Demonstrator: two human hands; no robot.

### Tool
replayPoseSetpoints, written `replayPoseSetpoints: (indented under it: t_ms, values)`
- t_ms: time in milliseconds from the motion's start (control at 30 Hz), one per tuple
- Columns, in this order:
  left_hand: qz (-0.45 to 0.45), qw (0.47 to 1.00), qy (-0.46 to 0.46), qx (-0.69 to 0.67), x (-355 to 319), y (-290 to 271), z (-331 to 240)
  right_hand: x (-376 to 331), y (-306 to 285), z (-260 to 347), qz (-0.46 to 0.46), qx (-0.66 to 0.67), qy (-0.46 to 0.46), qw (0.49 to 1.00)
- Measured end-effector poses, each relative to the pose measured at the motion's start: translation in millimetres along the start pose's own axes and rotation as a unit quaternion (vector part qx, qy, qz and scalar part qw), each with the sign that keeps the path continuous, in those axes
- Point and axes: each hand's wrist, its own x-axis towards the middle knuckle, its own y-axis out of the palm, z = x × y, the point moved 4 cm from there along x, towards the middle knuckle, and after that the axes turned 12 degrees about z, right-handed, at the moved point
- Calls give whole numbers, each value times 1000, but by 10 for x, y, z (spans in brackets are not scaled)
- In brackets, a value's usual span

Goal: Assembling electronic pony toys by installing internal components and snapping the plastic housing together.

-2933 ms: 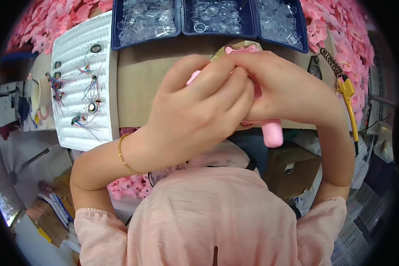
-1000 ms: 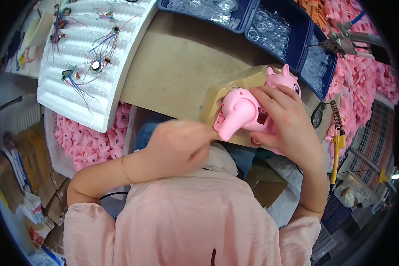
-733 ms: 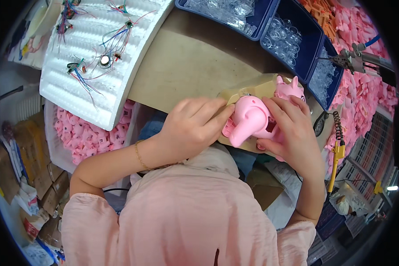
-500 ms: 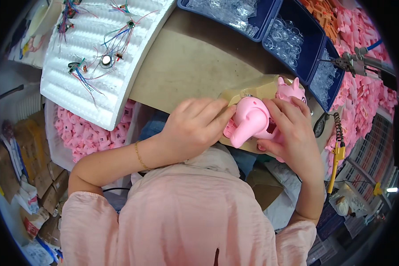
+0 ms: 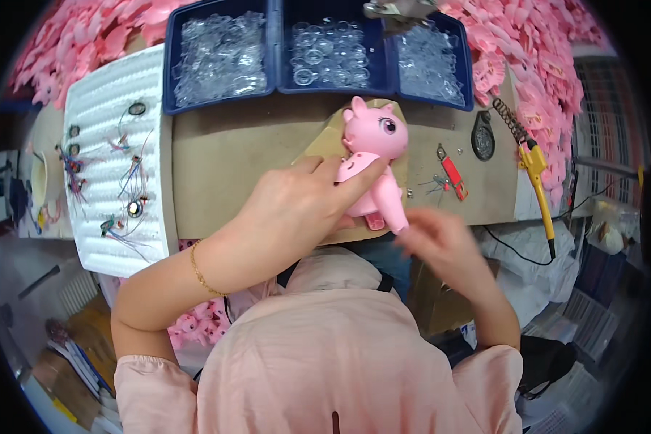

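Observation:
A pink toy pony (image 5: 387, 192) with a big dark eye leans upright over a tan block (image 5: 325, 137) on the bench. My left hand (image 5: 296, 206) is closed around its back and side, the forefinger lying across the body. Close by the toy's lower leg is my right hand (image 5: 441, 242), blurred by motion. Its fingertips come near the tip of that leg; whether they touch or grip it I cannot tell. The toy's far side and my left thumb are mostly hidden.
A white foam tray (image 5: 159, 239) at left carries wired circuit pieces. Blue bins (image 5: 276, 88) with clear plastic parts line the back. At right lie a small red-handled cutter (image 5: 452, 177), a black oval object (image 5: 482, 135) and a yellow-handled tool (image 5: 537, 170) with a coiled spring. Pink parts (image 5: 542, 79) are heaped behind.
The view has turned and shifted. The toy now stands head up with its face to the right. My right hand has come off its head and moved down beside the leg; my left still holds it.

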Motion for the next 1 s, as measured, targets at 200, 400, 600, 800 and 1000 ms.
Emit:
replayPoseSetpoints:
  t_ms: [200, 400, 600, 800, 1000]
  values:
    - [3, 1000, -9, 22, 48, -25, -2, 195, 407, -146, 63, 348, 14, 935]
    - [-32, 997, -8, 73, 96, -55, -58, 143, 340, -167, 139, 252, 39, 957]
    - [7, 998, -21, 51, 104, -48, 3, 230, -127, 62, -219, -386, -240, 863]
    - [-44, 996, 14, 79, 122, 43, -70, 319, -259, 40, -193, -266, -238, 914]
    - [-73, 986, -16, 150, 71, 101, -68, 1098, -292, 619, -267, -358, -263, 855]
